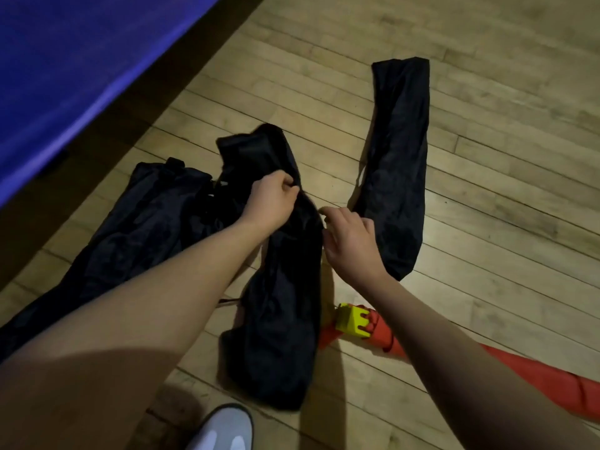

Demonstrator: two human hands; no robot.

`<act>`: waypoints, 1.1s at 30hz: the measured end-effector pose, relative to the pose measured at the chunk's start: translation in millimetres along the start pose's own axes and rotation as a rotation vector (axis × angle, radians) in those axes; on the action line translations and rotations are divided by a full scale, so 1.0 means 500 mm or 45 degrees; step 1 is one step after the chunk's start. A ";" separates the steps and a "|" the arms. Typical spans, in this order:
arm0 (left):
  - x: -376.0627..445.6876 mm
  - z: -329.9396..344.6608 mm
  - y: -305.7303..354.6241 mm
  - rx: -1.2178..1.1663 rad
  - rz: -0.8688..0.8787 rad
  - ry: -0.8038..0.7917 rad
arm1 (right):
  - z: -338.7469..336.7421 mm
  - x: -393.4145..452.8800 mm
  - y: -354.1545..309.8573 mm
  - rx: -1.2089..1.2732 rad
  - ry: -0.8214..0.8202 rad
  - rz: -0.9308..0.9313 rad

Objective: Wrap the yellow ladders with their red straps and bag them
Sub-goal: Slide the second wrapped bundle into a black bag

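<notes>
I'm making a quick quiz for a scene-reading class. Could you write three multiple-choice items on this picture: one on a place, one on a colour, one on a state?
1. Where does the wrapped ladder lie?
A. under the right forearm
B. on the blue mat
C. inside the far bag

2. What colour is the strap round it?
A. green
B. red
C. white

3. What is the left hand doing?
A. resting flat on the floor
B. hanging idle
C. gripping the middle black bag

Answers:
1 A, its yellow end shows below that arm.
2 B, red cloth covers it.
3 C, its fingers curl on the fabric.
</notes>
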State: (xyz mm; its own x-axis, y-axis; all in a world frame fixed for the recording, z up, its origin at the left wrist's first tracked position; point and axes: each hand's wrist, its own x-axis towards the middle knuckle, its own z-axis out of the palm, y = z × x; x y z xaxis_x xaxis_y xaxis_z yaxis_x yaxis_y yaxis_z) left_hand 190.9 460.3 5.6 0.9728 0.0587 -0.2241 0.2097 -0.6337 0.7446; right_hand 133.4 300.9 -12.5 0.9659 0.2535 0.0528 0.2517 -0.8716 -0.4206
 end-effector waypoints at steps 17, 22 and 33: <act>-0.258 0.033 -0.109 0.523 0.271 -0.459 | 0.018 -0.214 -0.008 -0.141 -0.805 -0.395; -0.313 0.056 -0.101 0.600 0.380 -0.522 | 0.005 -0.257 -0.004 -0.401 -0.688 -0.440; -0.309 0.044 -0.067 0.582 0.507 -0.237 | -0.027 -0.245 -0.009 -0.088 -0.111 0.059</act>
State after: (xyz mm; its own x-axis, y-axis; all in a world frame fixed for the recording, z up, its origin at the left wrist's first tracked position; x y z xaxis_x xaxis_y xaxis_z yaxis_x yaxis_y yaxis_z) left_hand 31.4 455.4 1.5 0.9256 -0.3587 -0.1211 -0.2682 -0.8470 0.4590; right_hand 14.6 268.0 -5.1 0.9684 0.2453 -0.0453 0.2136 -0.9093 -0.3572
